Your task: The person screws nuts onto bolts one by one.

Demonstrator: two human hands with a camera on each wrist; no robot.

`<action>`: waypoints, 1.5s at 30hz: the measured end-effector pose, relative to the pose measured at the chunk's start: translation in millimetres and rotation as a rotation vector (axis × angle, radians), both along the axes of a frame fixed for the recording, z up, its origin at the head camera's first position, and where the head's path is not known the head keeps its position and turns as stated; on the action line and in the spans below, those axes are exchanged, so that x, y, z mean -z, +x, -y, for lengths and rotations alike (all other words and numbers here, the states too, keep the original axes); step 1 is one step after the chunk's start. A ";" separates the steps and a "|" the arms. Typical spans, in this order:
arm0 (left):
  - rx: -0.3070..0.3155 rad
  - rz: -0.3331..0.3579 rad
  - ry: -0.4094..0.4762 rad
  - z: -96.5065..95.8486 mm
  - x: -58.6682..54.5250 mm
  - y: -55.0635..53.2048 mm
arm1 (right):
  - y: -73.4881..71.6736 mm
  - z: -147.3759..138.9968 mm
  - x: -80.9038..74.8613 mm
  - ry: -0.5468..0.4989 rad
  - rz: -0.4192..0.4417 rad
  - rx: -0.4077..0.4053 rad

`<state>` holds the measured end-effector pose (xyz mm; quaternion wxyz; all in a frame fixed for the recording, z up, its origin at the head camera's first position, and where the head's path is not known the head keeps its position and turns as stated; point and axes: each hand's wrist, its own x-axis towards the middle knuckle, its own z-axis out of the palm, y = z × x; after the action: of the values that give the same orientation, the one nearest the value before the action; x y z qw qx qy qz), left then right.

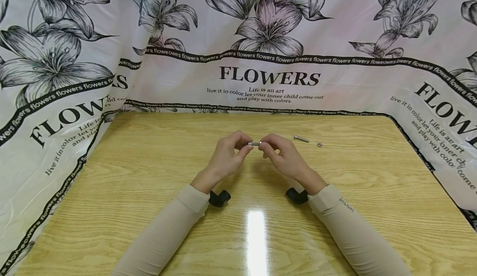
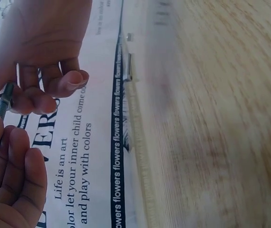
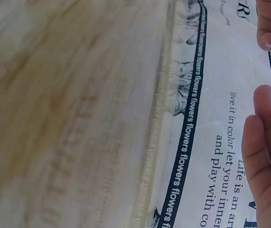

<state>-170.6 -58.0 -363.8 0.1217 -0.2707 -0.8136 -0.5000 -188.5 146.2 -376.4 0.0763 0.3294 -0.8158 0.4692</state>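
Above the table, my left hand (image 1: 227, 155) pinches one end of a small metal bolt (image 1: 255, 144) between thumb and fingertips. My right hand (image 1: 285, 156) meets it from the other side, thumb and forefinger at a nut (image 2: 4, 99) around the threaded shank. In the left wrist view the bolt stands steeply tilted between the two hands, its lower end hidden by my left fingers. The right wrist view shows fingers of both hands at its right edge, with the bolt out of sight.
A second bolt (image 1: 301, 138) lies on the wooden table (image 1: 149, 209) beyond my right hand, with a loose nut (image 1: 319, 145) to its right. Flower-printed cloth (image 1: 179, 77) hangs along the table's back and sides. Dark wrist-worn pieces (image 1: 220, 198) sit below both wrists.
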 end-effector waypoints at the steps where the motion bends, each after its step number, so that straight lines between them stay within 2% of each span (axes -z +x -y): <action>1: 0.000 -0.001 0.001 -0.1 0.0 -0.1 | 0.3 -0.2 -0.4 0.002 0.006 -0.001; 6: -0.005 -0.001 0.002 -0.2 0.6 -0.7 | 2.9 -0.4 -2.9 0.007 0.015 0.006; 15: -0.008 -0.011 -0.005 0.1 1.1 -0.6 | 1.2 0.5 -1.2 -0.040 -0.052 -0.044; 22: -0.007 0.002 -0.010 -0.4 1.1 0.0 | 0.9 -0.5 -0.3 -0.004 -0.009 -0.002; 32: -0.008 0.006 -0.001 -0.9 0.7 0.3 | 3.4 -1.0 -1.7 0.024 0.047 0.016; 40: -0.007 -0.001 -0.007 -0.6 0.3 0.3 | 1.0 0.2 0.3 -0.029 -0.027 -0.050; 45: -0.009 -0.006 -0.010 -0.7 0.4 0.3 | 1.5 0.2 -1.3 -0.009 0.000 -0.017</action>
<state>-170.3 -57.4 -364.1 0.1251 -0.2694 -0.8169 -0.4944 -187.0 146.0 -375.1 0.0739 0.3359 -0.8110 0.4733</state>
